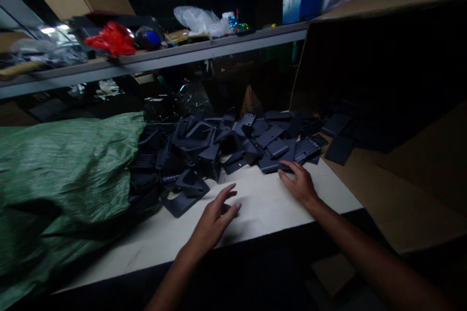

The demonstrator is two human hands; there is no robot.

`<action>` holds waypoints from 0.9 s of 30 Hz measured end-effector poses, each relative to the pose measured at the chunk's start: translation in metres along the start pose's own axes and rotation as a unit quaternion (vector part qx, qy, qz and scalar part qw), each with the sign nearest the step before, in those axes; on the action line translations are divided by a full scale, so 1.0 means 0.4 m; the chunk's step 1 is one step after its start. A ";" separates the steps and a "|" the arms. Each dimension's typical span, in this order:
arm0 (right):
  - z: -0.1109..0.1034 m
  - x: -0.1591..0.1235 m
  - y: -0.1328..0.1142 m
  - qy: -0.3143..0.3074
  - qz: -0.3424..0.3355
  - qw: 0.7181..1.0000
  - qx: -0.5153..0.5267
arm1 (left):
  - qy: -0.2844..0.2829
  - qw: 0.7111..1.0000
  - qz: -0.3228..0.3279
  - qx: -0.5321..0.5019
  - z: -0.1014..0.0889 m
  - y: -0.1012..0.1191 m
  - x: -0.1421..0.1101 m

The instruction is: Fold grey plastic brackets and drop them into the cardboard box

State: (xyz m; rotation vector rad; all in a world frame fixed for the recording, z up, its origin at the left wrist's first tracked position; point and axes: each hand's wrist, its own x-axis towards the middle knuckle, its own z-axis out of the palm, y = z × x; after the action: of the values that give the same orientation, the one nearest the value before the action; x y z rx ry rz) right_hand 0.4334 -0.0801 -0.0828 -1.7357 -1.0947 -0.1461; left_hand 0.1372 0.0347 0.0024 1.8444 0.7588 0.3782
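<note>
A heap of dark grey plastic parts (275, 148) spreads over the white tabletop (255, 204), with flat panels, ribbed pieces and angular frames mixed together. My right hand (301, 183) is at the near edge of the heap, its thumb and fingers apart. Its fingertips meet the edge of a flat dark panel (269, 165); whether they press on it I cannot tell. Over the bare front of the tabletop, my left hand (216, 216) hovers open and holds nothing. Left of that hand lies an angular dark plastic frame (186, 199).
A green woven sack (69, 170) bulges at the left, with dark parts at its mouth. To the right stands an open cardboard box (401, 199) with several dark parts inside. A shelf (219, 48) above carries a red plastic bag (113, 40), clear wrap and a blue box (302, 5).
</note>
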 end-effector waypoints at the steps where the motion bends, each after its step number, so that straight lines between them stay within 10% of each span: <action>1: 0.002 0.000 -0.003 -0.004 -0.003 1.000 0.013 | -0.009 1.000 0.004 -0.005 0.007 0.003 0.035; 10: 0.014 0.001 -0.022 -0.038 0.011 0.999 0.007 | 0.034 0.999 -0.001 0.031 0.051 -0.036 0.245; 27: 0.008 -0.003 -0.027 -0.018 -0.012 0.998 0.065 | 0.110 0.990 0.045 -0.081 0.074 -0.101 0.242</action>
State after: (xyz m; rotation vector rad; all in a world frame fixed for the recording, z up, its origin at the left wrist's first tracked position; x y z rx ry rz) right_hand 0.4236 -0.0775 -0.0774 -1.6161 -1.1261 -0.0576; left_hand 0.2138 0.0870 -0.0549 1.7048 0.7725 0.6912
